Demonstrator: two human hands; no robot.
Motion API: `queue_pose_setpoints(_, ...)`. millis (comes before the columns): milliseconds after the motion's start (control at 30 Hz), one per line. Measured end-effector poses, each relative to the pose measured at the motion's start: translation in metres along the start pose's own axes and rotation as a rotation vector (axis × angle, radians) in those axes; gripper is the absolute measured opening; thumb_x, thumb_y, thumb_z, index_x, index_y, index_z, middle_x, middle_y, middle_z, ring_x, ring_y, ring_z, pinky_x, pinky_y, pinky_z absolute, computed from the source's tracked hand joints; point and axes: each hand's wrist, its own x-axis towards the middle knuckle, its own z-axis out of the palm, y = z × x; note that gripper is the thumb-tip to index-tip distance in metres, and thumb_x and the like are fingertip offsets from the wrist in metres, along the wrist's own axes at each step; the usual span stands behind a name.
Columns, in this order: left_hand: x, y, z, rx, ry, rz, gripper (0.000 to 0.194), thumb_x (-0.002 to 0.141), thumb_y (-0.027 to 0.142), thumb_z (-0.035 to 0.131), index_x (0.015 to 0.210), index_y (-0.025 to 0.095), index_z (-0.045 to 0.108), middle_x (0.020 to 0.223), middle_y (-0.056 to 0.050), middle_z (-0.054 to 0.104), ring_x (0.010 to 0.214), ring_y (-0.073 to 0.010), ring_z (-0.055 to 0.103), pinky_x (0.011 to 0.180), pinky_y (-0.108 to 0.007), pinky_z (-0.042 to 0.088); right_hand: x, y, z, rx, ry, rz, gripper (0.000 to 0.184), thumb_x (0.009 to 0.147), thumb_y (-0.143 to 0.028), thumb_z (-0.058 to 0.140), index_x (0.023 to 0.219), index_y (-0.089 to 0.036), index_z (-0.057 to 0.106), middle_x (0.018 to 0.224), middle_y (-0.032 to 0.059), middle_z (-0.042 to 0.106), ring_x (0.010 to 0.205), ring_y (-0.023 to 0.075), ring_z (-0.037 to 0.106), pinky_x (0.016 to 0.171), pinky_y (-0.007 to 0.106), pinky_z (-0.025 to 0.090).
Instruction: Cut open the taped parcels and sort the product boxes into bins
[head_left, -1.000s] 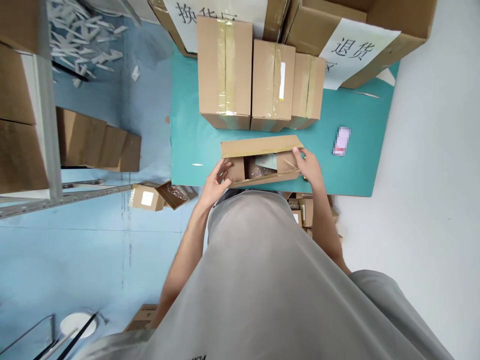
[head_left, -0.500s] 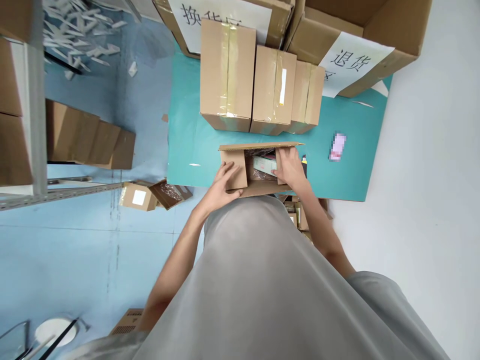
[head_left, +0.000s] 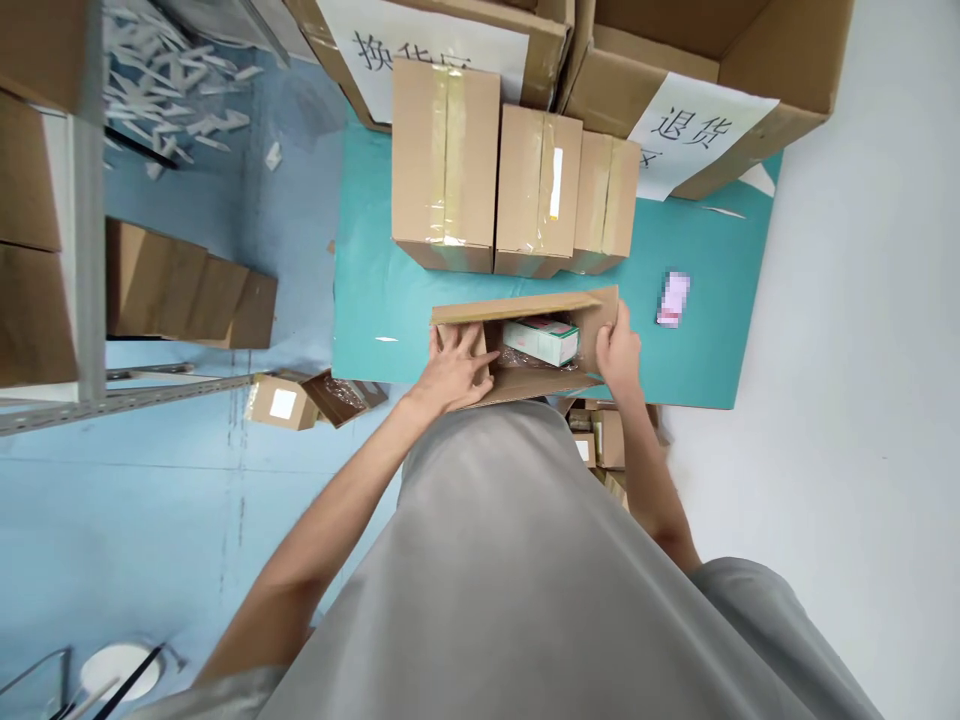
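An open cardboard box stands at the near edge of the teal table, its flaps raised. Inside it a small pale-green and white carton lies on clear bubble wrap. My left hand rests on the left flap with its fingers spread, one reaching toward the opening. At the other end, my right hand grips the right flap, which is folded outward, between thumb and fingers.
Several taped cartons stand behind the open box, with large labelled boxes at the back. A blurred pink item lies on the table to the right. Shelving with cartons is at the left. More boxes sit below the table edge.
My right hand has moved from inside the box's right end outward, swinging the right flap open and uncovering more of the small carton. My left hand has shifted slightly right across the left flap.
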Motion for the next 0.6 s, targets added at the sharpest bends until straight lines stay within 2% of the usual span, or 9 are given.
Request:
queue_pose_setpoints(67,0.008,0.001,-0.006,-0.015,0.013,0.035,0.024,0.089,0.036,0.081,0.109,0.027,0.091,0.177,-0.013,0.051,0.169,-0.0556,0.035,0.138,-0.086,0.003,-0.007,0.004,0.005,0.026,0.062,0.063,0.071,0.106,-0.037,0.033,0.169,-0.007,0.047,0.106,0.0219,0.083,0.095,0.0415,0.078,0.096,0.053,0.059)
queue_pose_setpoints(133,0.016,0.001,-0.018,-0.042,0.069,0.066,0.017,0.087,0.038,0.084,0.095,0.024,0.088,0.181,-0.011,0.046,0.173,-0.0567,0.026,0.138,-0.086,0.007,-0.015,0.006,0.011,0.064,0.115,0.112,0.071,0.106,-0.037,0.033,0.170,-0.007,0.045,0.108,0.0229,0.083,0.097,0.0419,0.078,0.096,0.053,0.058)
queue_pose_setpoints(200,0.022,-0.002,-0.036,-0.056,0.146,0.081,0.018,0.086,0.039,0.085,0.091,0.022,0.082,0.188,-0.007,0.036,0.176,-0.0562,0.015,0.139,-0.084,0.011,-0.019,0.007,0.015,0.109,0.149,0.143,0.072,0.106,-0.037,0.033,0.171,-0.007,0.043,0.106,0.0219,0.083,0.097,0.0414,0.078,0.096,0.052,0.058)
queue_pose_setpoints(300,0.025,-0.012,-0.063,-0.047,0.242,0.062,0.021,0.087,0.041,0.084,0.096,0.023,0.076,0.191,-0.004,0.031,0.179,-0.0523,0.008,0.141,-0.080,0.011,-0.016,0.010,0.020,0.155,0.176,0.153,0.074,0.106,-0.037,0.034,0.172,-0.006,0.043,0.103,0.0202,0.083,0.096,0.0395,0.079,0.097,0.050,0.058)
queue_pose_setpoints(400,0.023,-0.017,-0.078,-0.050,0.299,0.026,0.028,0.086,0.041,0.085,0.107,0.025,0.076,0.191,-0.006,0.030,0.180,-0.0505,0.006,0.142,-0.078,0.010,-0.006,0.012,0.022,0.165,0.197,0.142,0.074,0.106,-0.038,0.036,0.172,-0.005,0.046,0.115,0.0229,0.083,0.101,0.0385,0.080,0.099,0.049,0.059)
queue_pose_setpoints(500,0.020,-0.011,-0.079,-0.040,0.352,0.017,0.038,0.086,0.041,0.087,0.118,0.026,0.075,0.189,-0.009,0.033,0.179,-0.0502,0.009,0.142,-0.077,0.011,0.000,0.013,0.024,0.160,0.201,0.092,0.074,0.107,-0.040,0.035,0.173,-0.010,0.047,0.143,0.0241,0.078,0.118,0.0390,0.079,0.106,0.050,0.060)
queue_pose_setpoints(600,0.027,0.009,-0.072,-0.023,0.340,0.078,0.033,0.094,0.037,0.083,0.123,0.026,0.075,0.176,-0.014,0.052,0.173,-0.0473,0.031,0.139,-0.072,0.026,-0.002,0.010,0.024,0.171,0.196,0.031,0.071,0.109,-0.043,0.033,0.172,-0.013,0.048,0.158,0.0229,0.070,0.132,0.0388,0.075,0.112,0.051,0.059)
